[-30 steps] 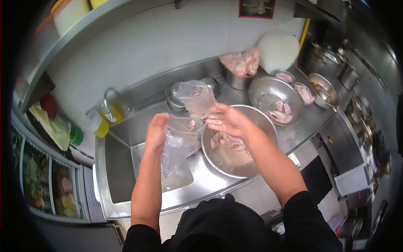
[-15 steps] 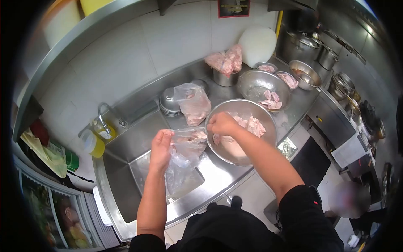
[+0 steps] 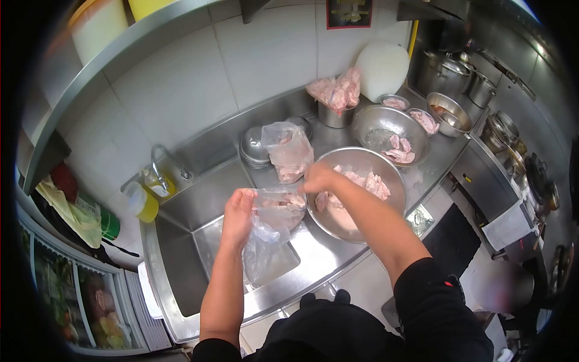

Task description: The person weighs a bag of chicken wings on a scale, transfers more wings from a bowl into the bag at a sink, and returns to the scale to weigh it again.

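Observation:
A clear plastic bag [image 3: 263, 234] with pieces of raw meat in it hangs between my hands, over the sink's right edge. My left hand [image 3: 239, 208] is closed on the left side of its rim. At the opposite side of the rim, my right hand [image 3: 321, 179] is closed, fingers pinched and partly blurred. Below my right forearm stands a large steel bowl [image 3: 395, 199] holding raw meat pieces [image 3: 369, 183]. Another plastic bag of meat [image 3: 289, 154] lies on the counter just behind, against a stack of metal bowls [image 3: 253, 148].
A steel sink [image 3: 181, 241] with a tap [image 3: 158, 163] lies left. Behind the large bowl are a second steel bowl [image 3: 371, 123] with meat, a bagged meat pile [image 3: 338, 90] on a pot, and a white round board [image 3: 383, 69]. A shelf [image 3: 108, 57] overhangs the left.
The view has shifted, so the scene sits slightly further right. Both hands stay at the bag's rim, and the bag hangs a little fuller and less stretched between them.

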`<state>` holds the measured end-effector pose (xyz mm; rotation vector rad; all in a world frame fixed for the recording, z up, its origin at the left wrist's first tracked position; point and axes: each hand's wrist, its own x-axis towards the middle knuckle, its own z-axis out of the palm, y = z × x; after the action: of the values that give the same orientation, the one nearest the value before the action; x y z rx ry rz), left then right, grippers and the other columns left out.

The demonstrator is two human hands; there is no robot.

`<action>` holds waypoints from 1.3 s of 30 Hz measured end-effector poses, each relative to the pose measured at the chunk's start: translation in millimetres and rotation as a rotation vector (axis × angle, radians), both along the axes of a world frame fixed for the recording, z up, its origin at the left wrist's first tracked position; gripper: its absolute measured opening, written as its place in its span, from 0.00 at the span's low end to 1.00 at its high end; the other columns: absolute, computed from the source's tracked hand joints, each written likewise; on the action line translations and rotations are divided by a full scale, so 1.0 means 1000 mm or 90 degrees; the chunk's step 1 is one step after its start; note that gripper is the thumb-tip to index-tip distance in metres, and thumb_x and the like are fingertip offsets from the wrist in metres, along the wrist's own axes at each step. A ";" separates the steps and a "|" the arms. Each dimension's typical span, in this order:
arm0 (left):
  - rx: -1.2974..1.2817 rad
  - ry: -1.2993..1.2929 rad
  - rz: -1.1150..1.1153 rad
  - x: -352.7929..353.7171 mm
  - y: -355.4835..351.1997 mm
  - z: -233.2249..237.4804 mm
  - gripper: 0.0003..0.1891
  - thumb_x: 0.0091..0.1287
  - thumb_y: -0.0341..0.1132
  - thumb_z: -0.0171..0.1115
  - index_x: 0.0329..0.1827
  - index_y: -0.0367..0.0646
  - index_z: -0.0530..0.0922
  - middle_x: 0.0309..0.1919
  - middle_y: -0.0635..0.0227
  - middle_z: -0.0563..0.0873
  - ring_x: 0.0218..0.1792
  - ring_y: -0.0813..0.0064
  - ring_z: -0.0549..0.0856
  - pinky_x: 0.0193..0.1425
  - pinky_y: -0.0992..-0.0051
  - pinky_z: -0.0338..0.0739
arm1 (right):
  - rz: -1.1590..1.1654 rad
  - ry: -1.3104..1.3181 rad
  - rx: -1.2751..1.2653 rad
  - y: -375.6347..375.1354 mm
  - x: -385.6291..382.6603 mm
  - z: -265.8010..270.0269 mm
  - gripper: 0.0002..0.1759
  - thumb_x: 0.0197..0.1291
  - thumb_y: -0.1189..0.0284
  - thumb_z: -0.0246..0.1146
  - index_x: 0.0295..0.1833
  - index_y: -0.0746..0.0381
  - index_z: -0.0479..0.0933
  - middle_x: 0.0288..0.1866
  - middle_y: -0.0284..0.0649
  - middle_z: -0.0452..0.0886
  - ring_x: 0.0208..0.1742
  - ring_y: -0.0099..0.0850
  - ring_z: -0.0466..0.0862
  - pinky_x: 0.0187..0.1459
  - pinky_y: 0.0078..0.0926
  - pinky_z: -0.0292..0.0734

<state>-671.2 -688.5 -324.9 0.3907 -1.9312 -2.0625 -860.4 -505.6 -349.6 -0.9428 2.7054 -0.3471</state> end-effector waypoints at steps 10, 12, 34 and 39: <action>-0.135 -0.026 0.029 -0.002 -0.011 0.007 0.13 0.77 0.42 0.52 0.39 0.44 0.78 0.27 0.78 0.75 0.28 0.85 0.70 0.32 0.80 0.67 | -0.073 0.041 -0.084 -0.003 -0.005 0.018 0.22 0.54 0.58 0.62 0.44 0.65 0.84 0.45 0.56 0.84 0.51 0.50 0.83 0.55 0.40 0.77; -0.170 -0.024 0.052 -0.005 -0.020 -0.001 0.13 0.77 0.42 0.51 0.38 0.43 0.78 0.27 0.77 0.74 0.28 0.85 0.69 0.33 0.80 0.67 | -0.081 0.034 -0.100 -0.009 -0.012 0.031 0.24 0.55 0.56 0.61 0.44 0.67 0.84 0.45 0.56 0.84 0.50 0.50 0.84 0.55 0.39 0.77; -0.213 0.206 -0.176 -0.055 -0.012 0.166 0.11 0.73 0.43 0.53 0.38 0.46 0.75 0.34 0.77 0.73 0.29 0.86 0.71 0.31 0.82 0.66 | -0.278 -0.136 -0.619 0.120 0.111 0.086 0.20 0.64 0.56 0.64 0.44 0.65 0.81 0.31 0.39 0.83 0.31 0.24 0.82 0.35 0.28 0.79; -0.627 0.408 -0.391 -0.074 0.039 0.255 0.21 0.70 0.56 0.53 0.44 0.44 0.71 0.39 0.73 0.69 0.34 0.82 0.69 0.37 0.83 0.65 | -0.498 -0.110 -0.654 0.238 0.216 0.033 0.22 0.64 0.53 0.65 0.38 0.64 0.79 0.29 0.36 0.81 0.29 0.22 0.79 0.31 0.25 0.75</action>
<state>-744.9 -649.2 -69.7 -1.0308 -2.4167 -0.9632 -644.1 -267.8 -316.8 0.0930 2.5175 -1.9493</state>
